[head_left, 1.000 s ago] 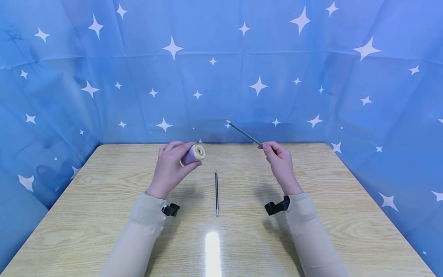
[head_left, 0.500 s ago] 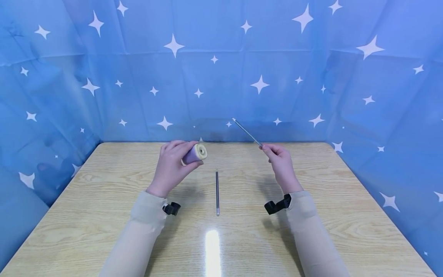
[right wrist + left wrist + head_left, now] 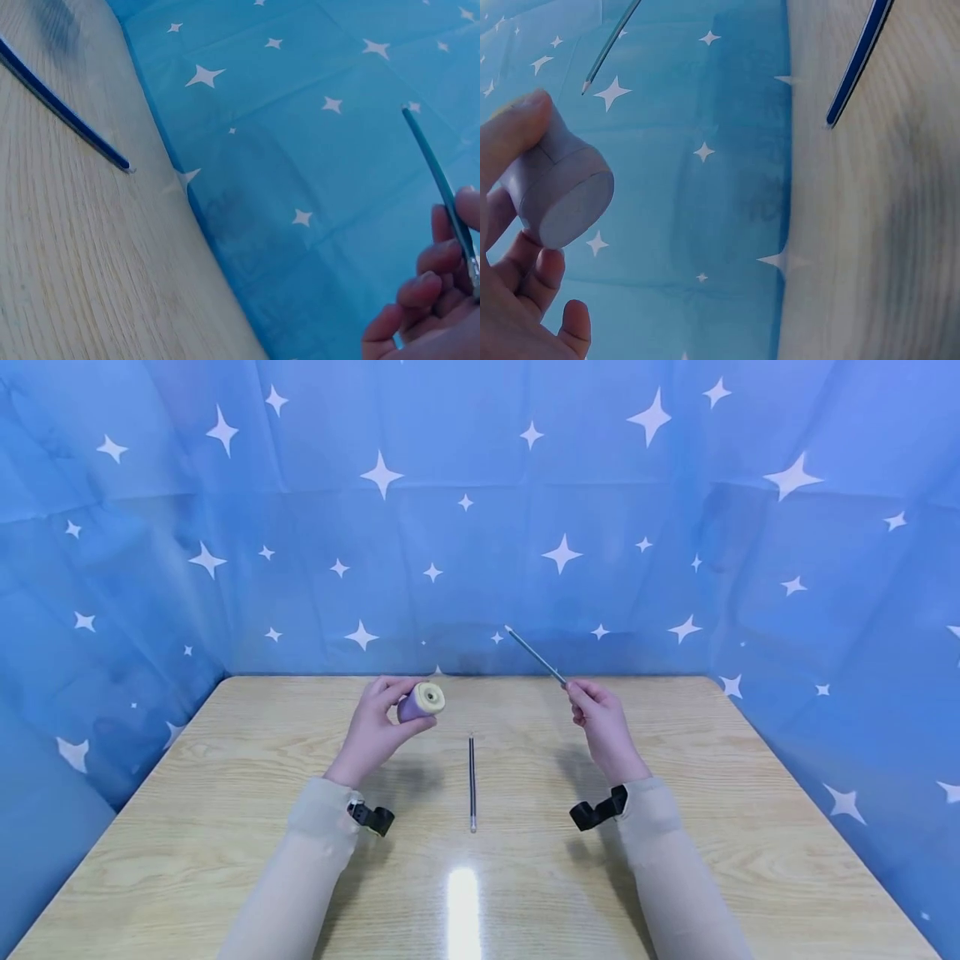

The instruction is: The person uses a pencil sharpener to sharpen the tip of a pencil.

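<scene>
My left hand (image 3: 371, 731) holds a small purple pencil sharpener (image 3: 422, 702) above the table, between thumb and fingers. Its pale yellow end, with a round hole, faces right; the left wrist view shows the flared base of the sharpener (image 3: 570, 187). A green pencil (image 3: 535, 655) is pinched by my right hand (image 3: 606, 731) near its eraser end, the point slanting up and left. Sharpener and pencil are apart. Between the hands a dark blue striped pencil (image 3: 472, 785) lies on the table, eraser end towards me.
The light wood table (image 3: 187, 860) ends at a blue curtain (image 3: 465, 552) with white stars, which also runs along both sides. Each wrist wears a small black camera (image 3: 597, 810). A bright light reflection lies on the near part of the table.
The green pencil's tip has shifted slightly to the right. The left hand has tilted the sharpener a little, its holed end turning up. Both grips stay the same, and the head view has shifted slightly.
</scene>
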Tool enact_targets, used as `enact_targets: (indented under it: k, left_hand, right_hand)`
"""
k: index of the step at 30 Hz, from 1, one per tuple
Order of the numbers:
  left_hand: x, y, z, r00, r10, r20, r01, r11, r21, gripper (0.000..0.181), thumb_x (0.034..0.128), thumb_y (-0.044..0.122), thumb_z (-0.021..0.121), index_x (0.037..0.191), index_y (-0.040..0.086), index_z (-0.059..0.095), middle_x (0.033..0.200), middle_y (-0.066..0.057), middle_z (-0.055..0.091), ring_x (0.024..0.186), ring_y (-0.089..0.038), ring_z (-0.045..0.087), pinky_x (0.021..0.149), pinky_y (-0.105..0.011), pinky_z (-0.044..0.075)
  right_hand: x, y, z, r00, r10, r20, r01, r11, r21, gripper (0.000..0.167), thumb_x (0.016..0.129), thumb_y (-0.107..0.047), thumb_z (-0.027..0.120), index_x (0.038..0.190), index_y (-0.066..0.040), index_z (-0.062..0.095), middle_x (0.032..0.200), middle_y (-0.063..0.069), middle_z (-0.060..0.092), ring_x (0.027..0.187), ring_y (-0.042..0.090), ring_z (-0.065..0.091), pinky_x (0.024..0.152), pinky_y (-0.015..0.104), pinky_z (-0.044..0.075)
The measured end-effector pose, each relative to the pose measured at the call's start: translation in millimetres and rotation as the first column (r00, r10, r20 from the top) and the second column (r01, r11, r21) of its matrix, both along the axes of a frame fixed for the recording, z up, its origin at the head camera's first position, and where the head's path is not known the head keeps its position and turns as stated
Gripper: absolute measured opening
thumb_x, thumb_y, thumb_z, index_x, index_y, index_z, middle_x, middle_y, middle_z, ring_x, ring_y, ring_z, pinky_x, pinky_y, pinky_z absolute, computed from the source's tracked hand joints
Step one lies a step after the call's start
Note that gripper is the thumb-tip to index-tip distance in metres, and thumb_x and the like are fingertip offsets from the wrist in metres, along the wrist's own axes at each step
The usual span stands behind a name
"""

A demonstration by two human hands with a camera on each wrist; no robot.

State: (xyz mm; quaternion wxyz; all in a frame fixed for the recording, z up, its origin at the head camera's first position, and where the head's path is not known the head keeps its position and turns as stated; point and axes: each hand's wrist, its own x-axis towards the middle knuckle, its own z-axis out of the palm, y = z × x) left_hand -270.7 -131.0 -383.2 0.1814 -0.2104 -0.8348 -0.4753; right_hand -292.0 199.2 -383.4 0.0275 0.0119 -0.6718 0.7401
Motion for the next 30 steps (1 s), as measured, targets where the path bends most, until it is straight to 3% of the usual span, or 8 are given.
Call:
enact_targets:
  k: [8,11,15,18,21,24,28,30]
  left_hand:
    - [6.8,-5.8,-18.0,0.993,-0.045,0.109,0.041,0.998,0.036,0.056,0.0768,0.017,0.083,0.129,0.013,0.063,0.12,-0.004,0.055,0.102,-0.021,0.05,0.082,-0.04,0.043]
    - [8.1,-8.0,-23.2,0.989,-0.068,0.134,0.065,0.997,0.03,0.056,0.0771,0.018,0.083,0.129,0.014,0.063,0.12,-0.003,0.056,0.104,-0.021,0.05,0.084,-0.04,0.042]
    - [8.4,-11.5,-27.3,0.983,-0.083,0.164,0.079,0.996,0.035,0.054,0.0778,0.018,0.082,0.129,0.017,0.063,0.118,0.0,0.057,0.103,-0.02,0.05,0.083,-0.041,0.042]
    - [8.5,-13.8,-29.4,0.979,-0.082,0.187,0.075,0.996,0.047,0.055,0.078,0.018,0.082,0.129,0.017,0.063,0.117,0.002,0.057,0.102,-0.02,0.049,0.083,-0.045,0.042]
    - [8.9,-14.7,-29.9,0.978,-0.081,0.191,0.075,0.996,0.037,0.055,0.0778,0.02,0.082,0.129,0.017,0.063,0.117,0.002,0.057,0.103,-0.02,0.049,0.085,-0.048,0.042]
    - [9.2,-14.5,-29.5,0.978,-0.074,0.196,0.071,0.997,0.026,0.054,0.078,0.021,0.082,0.129,0.019,0.063,0.118,0.003,0.057,0.104,-0.02,0.049,0.087,-0.05,0.042]
    - [10.5,-14.5,-28.2,0.976,-0.076,0.204,0.071,0.997,0.032,0.054,0.0783,0.022,0.082,0.128,0.02,0.063,0.118,0.004,0.057,0.104,-0.02,0.049,0.086,-0.048,0.042]
    - [10.7,-14.3,-27.7,0.976,-0.082,0.204,0.076,0.996,0.037,0.053,0.0785,0.022,0.082,0.128,0.02,0.064,0.119,0.004,0.057,0.104,-0.02,0.049,0.086,-0.047,0.042]
  right_hand:
    - [2.1,-1.5,-6.0,0.999,0.023,0.027,-0.023,1.0,-0.021,0.013,0.101,-0.021,0.053,0.099,-0.012,0.062,0.08,-0.002,0.045,0.072,0.015,0.037,0.07,0.029,0.03]
    - [6.6,1.7,-9.9,0.998,0.007,0.06,-0.009,0.999,0.037,0.016,0.101,-0.023,0.052,0.103,-0.01,0.061,0.078,-0.003,0.044,0.072,0.015,0.038,0.072,0.03,0.03]
    - [13.7,10.4,-15.4,0.995,-0.029,0.094,0.012,0.984,0.18,0.035,0.102,-0.027,0.05,0.121,0.001,0.057,0.082,-0.003,0.045,0.075,0.015,0.039,0.075,0.033,0.032]
    - [18.6,17.1,-17.9,0.994,-0.037,0.104,0.003,0.952,0.306,0.048,0.102,-0.029,0.048,0.134,0.007,0.048,0.107,0.01,0.055,0.099,0.02,0.049,0.09,0.039,0.038]
    - [24.1,23.1,-20.4,0.993,-0.046,0.11,-0.004,0.91,0.415,0.05,0.103,-0.03,0.046,0.136,0.008,0.046,0.133,0.022,0.047,0.121,0.033,0.041,0.101,0.047,0.035]
    - [28.0,30.1,-25.7,0.991,-0.063,0.116,-0.004,0.866,0.499,0.048,0.103,-0.029,0.045,0.131,0.01,0.049,0.127,0.026,0.048,0.111,0.035,0.045,0.09,0.044,0.04]
    - [30.7,39.3,-35.5,0.99,-0.082,0.115,-0.001,0.81,0.586,0.045,0.103,-0.027,0.045,0.123,0.012,0.054,0.111,0.025,0.053,0.09,0.029,0.047,0.073,0.035,0.039]
    - [31.3,42.8,-39.8,0.989,-0.094,0.114,0.003,0.785,0.62,0.043,0.102,-0.027,0.046,0.121,0.011,0.055,0.107,0.022,0.056,0.085,0.025,0.047,0.07,0.033,0.039]
